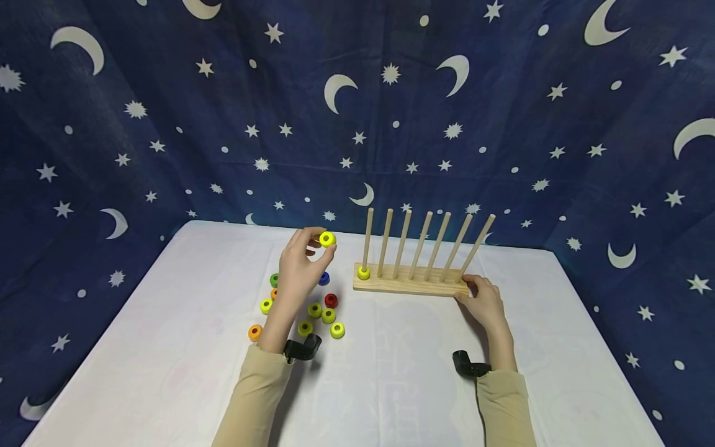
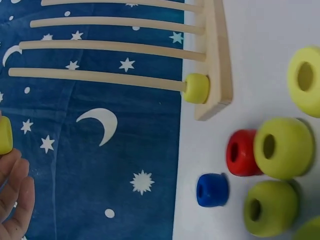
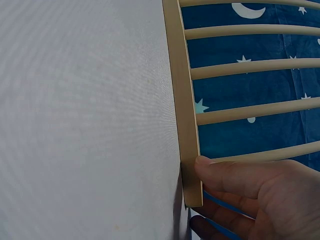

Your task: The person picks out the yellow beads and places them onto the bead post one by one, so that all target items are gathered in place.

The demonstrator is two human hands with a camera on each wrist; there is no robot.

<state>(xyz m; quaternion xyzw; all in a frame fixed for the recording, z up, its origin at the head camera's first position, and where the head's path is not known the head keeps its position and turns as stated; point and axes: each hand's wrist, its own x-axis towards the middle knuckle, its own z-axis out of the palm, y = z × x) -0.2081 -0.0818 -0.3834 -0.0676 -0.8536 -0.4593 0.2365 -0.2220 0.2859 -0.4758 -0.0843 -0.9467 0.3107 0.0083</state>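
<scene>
My left hand (image 1: 302, 261) pinches a yellow bead (image 1: 327, 239) between thumb and fingers, raised above the table to the left of the wooden peg rack (image 1: 410, 285). In the left wrist view that held bead (image 2: 5, 135) shows at the left edge. The rack carries several upright pegs, and another yellow bead (image 1: 364, 273) sits at the foot of its leftmost one. At the rack's right end my right hand (image 1: 483, 302) grips the base, thumb on the near side, as the right wrist view also shows (image 3: 250, 195).
Loose beads lie left of the rack: a red one (image 1: 331, 301), a blue one (image 1: 324, 278), a green one (image 1: 274, 280), an orange one (image 1: 254, 333) and several yellow ones (image 1: 337, 329). A dark blue cloth (image 1: 391, 155) with moons and stars hangs behind the white table (image 1: 402, 360).
</scene>
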